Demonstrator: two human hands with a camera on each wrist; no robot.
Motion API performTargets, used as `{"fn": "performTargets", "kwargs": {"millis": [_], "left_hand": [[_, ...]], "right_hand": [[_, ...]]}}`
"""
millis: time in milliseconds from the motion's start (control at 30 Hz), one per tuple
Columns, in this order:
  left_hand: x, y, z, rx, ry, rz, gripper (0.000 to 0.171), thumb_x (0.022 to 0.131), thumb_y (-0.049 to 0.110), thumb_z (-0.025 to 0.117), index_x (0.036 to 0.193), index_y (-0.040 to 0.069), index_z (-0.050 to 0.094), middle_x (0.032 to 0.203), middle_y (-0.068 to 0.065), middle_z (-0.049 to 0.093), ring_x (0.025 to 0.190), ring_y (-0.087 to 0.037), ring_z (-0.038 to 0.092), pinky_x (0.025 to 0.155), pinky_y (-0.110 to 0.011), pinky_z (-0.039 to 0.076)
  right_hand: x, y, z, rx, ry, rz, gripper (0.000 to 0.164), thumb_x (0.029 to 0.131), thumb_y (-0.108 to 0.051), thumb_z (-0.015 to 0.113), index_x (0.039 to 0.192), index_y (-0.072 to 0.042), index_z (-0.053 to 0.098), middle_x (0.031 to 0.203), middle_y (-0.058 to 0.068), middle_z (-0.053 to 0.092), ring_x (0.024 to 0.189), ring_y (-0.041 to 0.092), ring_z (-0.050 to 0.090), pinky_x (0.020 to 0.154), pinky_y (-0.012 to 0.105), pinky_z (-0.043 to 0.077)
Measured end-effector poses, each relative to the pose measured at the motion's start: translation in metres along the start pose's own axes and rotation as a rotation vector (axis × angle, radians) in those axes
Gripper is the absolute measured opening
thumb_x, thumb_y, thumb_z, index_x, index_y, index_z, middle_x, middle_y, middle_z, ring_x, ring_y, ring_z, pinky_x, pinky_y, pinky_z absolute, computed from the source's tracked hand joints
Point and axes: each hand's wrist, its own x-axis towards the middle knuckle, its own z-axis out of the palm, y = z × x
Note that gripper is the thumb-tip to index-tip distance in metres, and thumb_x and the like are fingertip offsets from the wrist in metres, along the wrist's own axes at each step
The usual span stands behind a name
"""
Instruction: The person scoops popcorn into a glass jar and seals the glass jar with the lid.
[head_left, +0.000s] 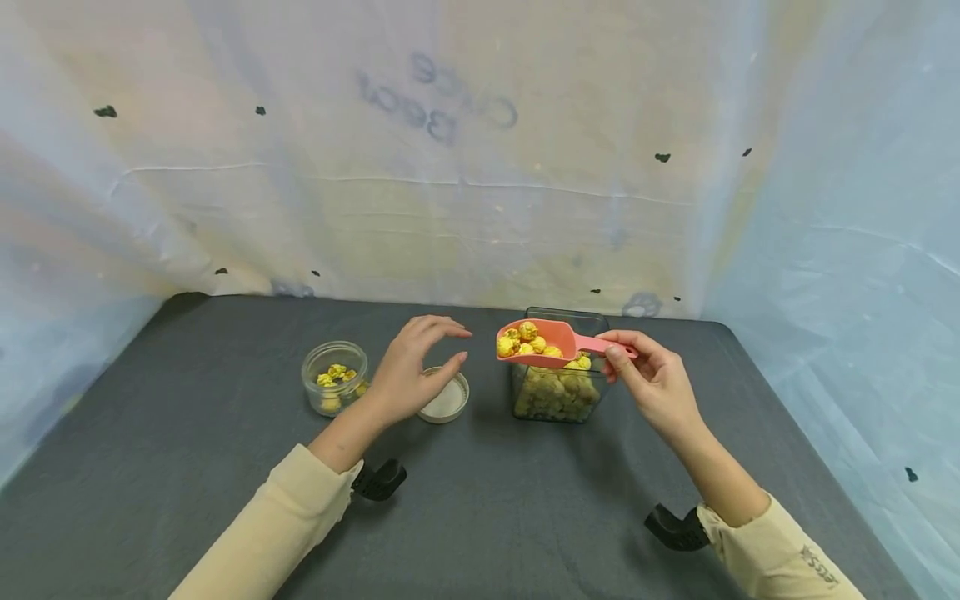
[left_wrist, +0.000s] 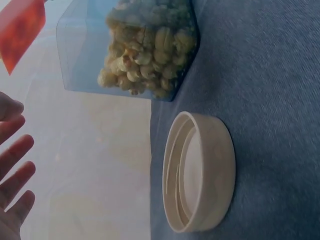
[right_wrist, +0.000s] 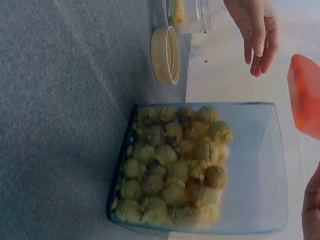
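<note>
My right hand [head_left: 656,383] pinches the handle of a pink scoop [head_left: 564,336] loaded with yellow popcorn [head_left: 527,331]. The scoop hangs level over a clear square container [head_left: 558,400] partly filled with popcorn. To its left, my left hand [head_left: 412,367] is raised in the air, thumb and fingers apart, holding nothing. Beneath that hand lies a cream round lid [head_left: 447,400], its hollow side up; the left wrist view shows the lid [left_wrist: 210,172] close by. Left of the hand stands a clear round jar [head_left: 307,379] with some popcorn at the bottom.
A dark grey cloth-covered table [head_left: 480,517] carries everything. Pale sheeting [head_left: 480,233] hangs along the back and both sides. Black wrist mounts [head_left: 380,481] are strapped at both sleeves.
</note>
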Motion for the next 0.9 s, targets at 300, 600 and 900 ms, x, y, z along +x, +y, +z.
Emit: {"fn": "performTargets", "kwargs": {"millis": [300,600,900], "left_hand": [[-0.008,-0.005,-0.009,0.064,0.049,0.047,0.022,0.088,0.012,0.070,0.110,0.010,0.069,0.120,-0.006,0.061,0.117,-0.026,0.051,0.099,-0.048,0.042],[-0.019,-0.017,-0.020,0.093,0.084,0.020,0.022,0.087,0.012,0.071,0.109,0.010,0.069,0.121,-0.008,0.061,0.118,-0.028,0.050,0.098,-0.051,0.041],[-0.031,-0.024,-0.029,0.110,0.081,0.000,0.025,0.085,0.019,0.074,0.109,0.012,0.069,0.120,-0.006,0.060,0.119,-0.027,0.050,0.097,-0.050,0.041]], "right_hand": [[0.002,-0.001,0.011,0.037,-0.003,-0.033,0.020,0.096,-0.001,0.054,0.110,0.012,0.059,0.077,0.001,0.063,0.067,0.012,0.058,0.061,0.019,0.052],[-0.001,0.000,0.023,0.006,-0.016,-0.055,0.019,0.095,0.001,0.054,0.111,0.010,0.060,0.079,0.000,0.062,0.067,0.011,0.058,0.061,0.019,0.051],[-0.002,0.002,0.035,0.070,0.001,-0.080,0.018,0.094,0.004,0.055,0.109,0.013,0.060,0.081,0.005,0.063,0.067,0.011,0.060,0.061,0.020,0.053]]}}
